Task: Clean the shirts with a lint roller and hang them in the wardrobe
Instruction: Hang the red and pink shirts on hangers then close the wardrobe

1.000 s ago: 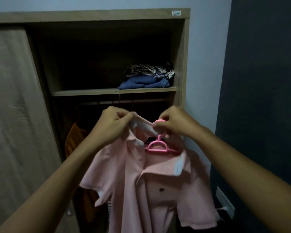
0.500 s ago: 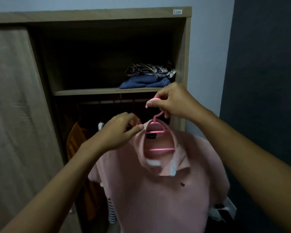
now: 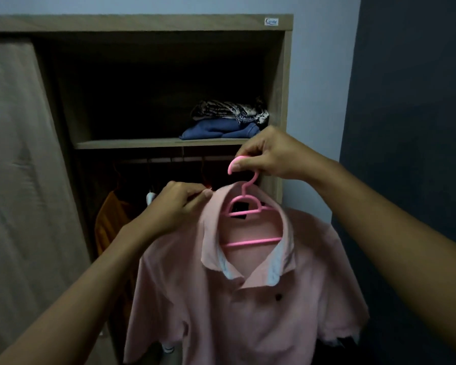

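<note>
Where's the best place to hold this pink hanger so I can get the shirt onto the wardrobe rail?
Probably by the neck just under the hook of the pink hanger, coming from the right, much as the right hand pinches it now. The hook opens leftward, so a grip from the right leaves its mouth free for the rail, and the pink polo shirt hangs straight below. The left hand steadies the collar.

A pink polo shirt (image 3: 248, 299) is held up on a pink hanger (image 3: 244, 206) at centre frame, before the open wardrobe (image 3: 153, 22). The hanger's hook is pinched by the right hand (image 3: 270, 155); the collar's left edge is gripped by the left hand (image 3: 175, 206). Folded clothes (image 3: 228, 122) are seen on the shelf (image 3: 132, 144) above. An orange garment (image 3: 111, 225) is hung at left, partly hidden.
</note>
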